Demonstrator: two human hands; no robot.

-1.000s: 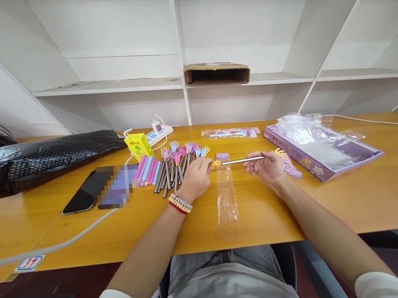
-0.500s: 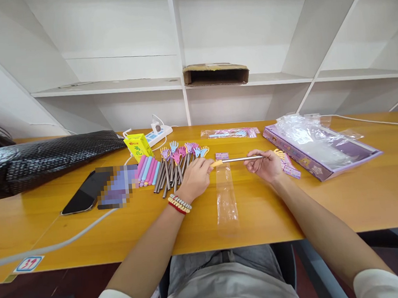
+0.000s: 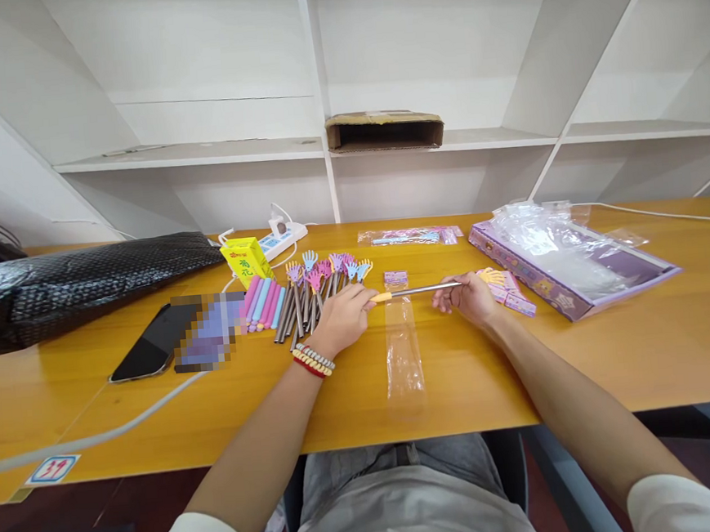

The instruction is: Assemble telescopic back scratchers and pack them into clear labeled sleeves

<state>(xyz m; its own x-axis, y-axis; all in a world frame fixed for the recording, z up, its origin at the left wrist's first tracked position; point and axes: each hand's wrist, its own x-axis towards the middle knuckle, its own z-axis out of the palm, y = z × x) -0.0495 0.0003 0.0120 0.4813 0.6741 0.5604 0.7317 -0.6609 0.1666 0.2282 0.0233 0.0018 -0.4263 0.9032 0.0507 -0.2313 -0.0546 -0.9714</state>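
Observation:
A back scratcher (image 3: 422, 289) with a metal rod lies level between my hands. My left hand (image 3: 345, 312) is closed round its yellow handle end. Near the yellow hand-shaped head, my right hand (image 3: 471, 296) grips the rod, some of its fingers loosely curled. Below the rod, a clear plastic sleeve (image 3: 404, 360) lies flat on the table, with a small purple card (image 3: 396, 277) at its top. Left of my left hand are several metal rods with coloured hand-shaped heads (image 3: 313, 281) and a stack of pink, blue and purple handles (image 3: 264, 302).
A purple box (image 3: 570, 306) with clear bags (image 3: 549, 234) stands on the right, small purple packets (image 3: 517, 301) beside it. A packed scratcher (image 3: 411, 238) lies at the back. To the left are a yellow carton (image 3: 247, 260), power strip (image 3: 282, 240), phone (image 3: 146, 348) and black wrapped bundle (image 3: 86, 287).
Both hands have shifted slightly left with the back scratcher, and its rod tilts a little differently. The right hand's fingers have loosened somewhat. Things on the table stay put.

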